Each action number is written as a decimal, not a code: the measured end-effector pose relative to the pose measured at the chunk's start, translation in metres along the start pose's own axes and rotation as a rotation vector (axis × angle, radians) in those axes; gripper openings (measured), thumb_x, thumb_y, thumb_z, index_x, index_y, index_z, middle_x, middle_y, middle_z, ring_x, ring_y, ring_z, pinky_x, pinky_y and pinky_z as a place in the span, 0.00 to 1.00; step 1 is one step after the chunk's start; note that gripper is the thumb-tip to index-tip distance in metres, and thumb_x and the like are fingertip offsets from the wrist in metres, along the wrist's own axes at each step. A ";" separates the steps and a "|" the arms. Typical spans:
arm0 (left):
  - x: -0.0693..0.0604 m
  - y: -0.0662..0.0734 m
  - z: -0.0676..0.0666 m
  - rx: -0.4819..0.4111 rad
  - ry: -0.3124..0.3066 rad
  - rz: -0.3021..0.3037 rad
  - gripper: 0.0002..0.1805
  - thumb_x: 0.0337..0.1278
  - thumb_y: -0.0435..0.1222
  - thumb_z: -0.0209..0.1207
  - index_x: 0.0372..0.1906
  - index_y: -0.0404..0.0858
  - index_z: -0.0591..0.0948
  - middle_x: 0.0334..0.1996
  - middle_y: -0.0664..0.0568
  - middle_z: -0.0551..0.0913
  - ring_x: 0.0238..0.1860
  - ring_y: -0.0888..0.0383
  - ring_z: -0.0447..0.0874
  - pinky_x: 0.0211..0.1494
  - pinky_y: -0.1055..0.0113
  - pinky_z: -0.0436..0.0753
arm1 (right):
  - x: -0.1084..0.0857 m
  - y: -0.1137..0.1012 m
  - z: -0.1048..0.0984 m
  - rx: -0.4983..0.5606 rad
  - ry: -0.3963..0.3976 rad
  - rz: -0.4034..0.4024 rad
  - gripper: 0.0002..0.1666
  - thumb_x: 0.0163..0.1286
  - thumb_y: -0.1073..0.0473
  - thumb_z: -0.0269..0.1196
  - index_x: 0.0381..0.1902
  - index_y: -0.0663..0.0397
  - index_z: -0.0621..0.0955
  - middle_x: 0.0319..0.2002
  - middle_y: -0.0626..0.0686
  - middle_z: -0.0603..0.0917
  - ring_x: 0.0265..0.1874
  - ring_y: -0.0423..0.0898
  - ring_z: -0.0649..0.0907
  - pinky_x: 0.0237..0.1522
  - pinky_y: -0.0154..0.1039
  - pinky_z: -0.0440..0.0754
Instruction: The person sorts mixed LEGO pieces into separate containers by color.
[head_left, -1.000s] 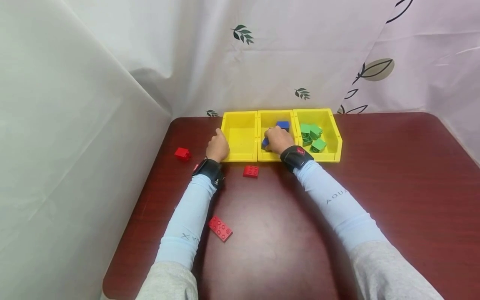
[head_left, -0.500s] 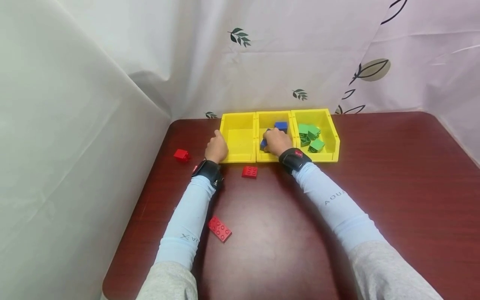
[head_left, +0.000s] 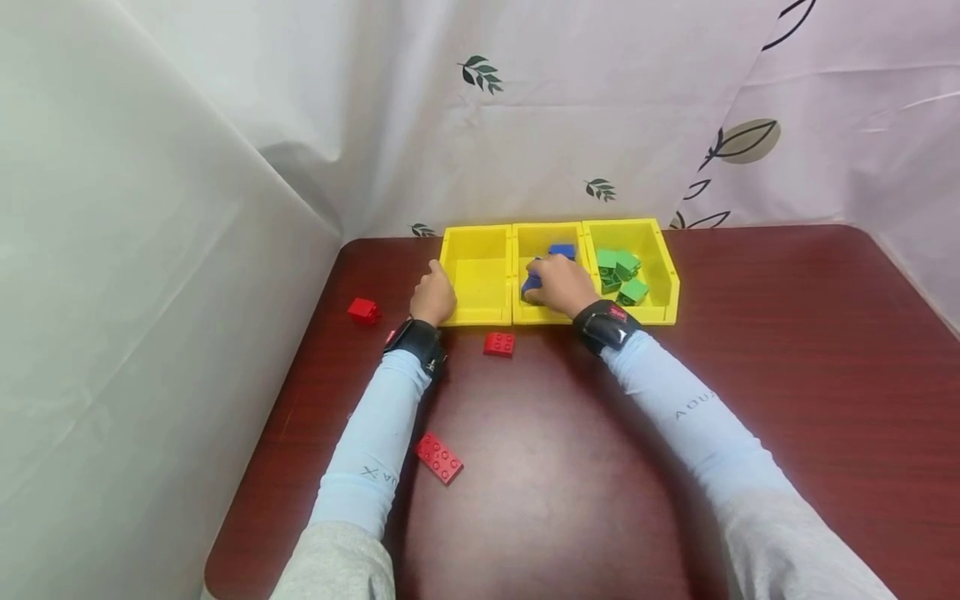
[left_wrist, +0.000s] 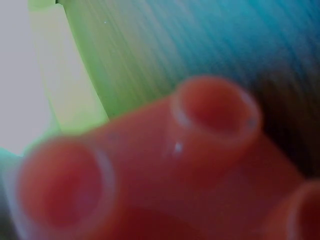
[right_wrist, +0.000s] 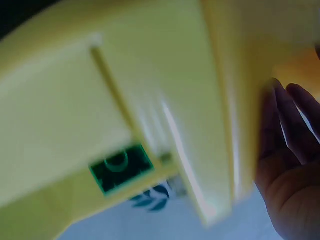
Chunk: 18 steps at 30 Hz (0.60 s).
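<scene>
Head view: my right hand (head_left: 562, 285) is down in the middle bin (head_left: 534, 317), thumb & a finger curved about a blue brick (head_left: 532, 286), which sits in that bin, toward its left side. Can't tell if they're pressed on it or just around it; R-wrist cam only gets my fingers loosely bent w/ gaps btwn, no blue showing. Coming in over the front edge prob. makes sense b/c the front wall looks lower than the back.

A 2nd blue brick (head_left: 562, 250) lies at the back of the same bin, past my knuckles, so prob. out of the way. Green bricks (head_left: 628, 267) are grouped in the right bin (head_left: 660, 313), which keeps colors apart.

My left hand (head_left: 433, 297) is at the outer side of the left bin (head_left: 480, 283), thumb pointing up; prob. there to steady the row, I'd say. Other fingers hidden, so can't tell wide or narrow. L-wrist cam is filled w/ a blurry red brick (left_wrist: 190, 200), studs up close; can't tell if it's held. On the table (head_left: 787, 375), 3 red bricks (head_left: 439, 458) lie apart, outside the bins.
</scene>
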<state>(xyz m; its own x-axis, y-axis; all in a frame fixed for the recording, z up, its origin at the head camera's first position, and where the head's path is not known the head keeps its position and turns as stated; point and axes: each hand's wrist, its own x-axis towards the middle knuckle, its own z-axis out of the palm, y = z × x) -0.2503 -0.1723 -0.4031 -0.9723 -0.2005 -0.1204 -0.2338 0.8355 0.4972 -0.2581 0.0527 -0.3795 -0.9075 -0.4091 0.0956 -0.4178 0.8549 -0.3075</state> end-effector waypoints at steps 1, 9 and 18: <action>0.000 0.000 0.000 0.000 -0.002 0.001 0.27 0.68 0.34 0.54 0.66 0.37 0.58 0.44 0.39 0.75 0.43 0.43 0.77 0.55 0.52 0.80 | -0.004 0.000 -0.004 0.023 0.024 0.003 0.25 0.62 0.51 0.70 0.53 0.58 0.82 0.48 0.59 0.86 0.45 0.55 0.83 0.45 0.51 0.83; -0.002 0.001 -0.001 -0.007 0.001 0.007 0.27 0.67 0.35 0.56 0.65 0.37 0.58 0.44 0.39 0.74 0.42 0.43 0.77 0.55 0.52 0.80 | -0.043 0.016 -0.040 0.080 0.175 0.049 0.24 0.68 0.49 0.64 0.54 0.61 0.81 0.53 0.62 0.83 0.51 0.59 0.80 0.51 0.54 0.80; -0.001 0.001 -0.001 -0.014 -0.006 -0.003 0.28 0.67 0.36 0.56 0.65 0.38 0.58 0.43 0.40 0.74 0.41 0.43 0.77 0.55 0.53 0.80 | -0.085 0.077 -0.047 0.119 0.298 0.288 0.29 0.70 0.49 0.58 0.63 0.60 0.74 0.61 0.67 0.70 0.59 0.64 0.68 0.55 0.63 0.73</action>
<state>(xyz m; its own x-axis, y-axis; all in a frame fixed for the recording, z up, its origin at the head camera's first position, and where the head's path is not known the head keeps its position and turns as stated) -0.2492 -0.1718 -0.4021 -0.9716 -0.1996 -0.1273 -0.2368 0.8276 0.5090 -0.2153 0.1682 -0.3668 -0.9666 -0.0342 0.2538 -0.1534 0.8709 -0.4669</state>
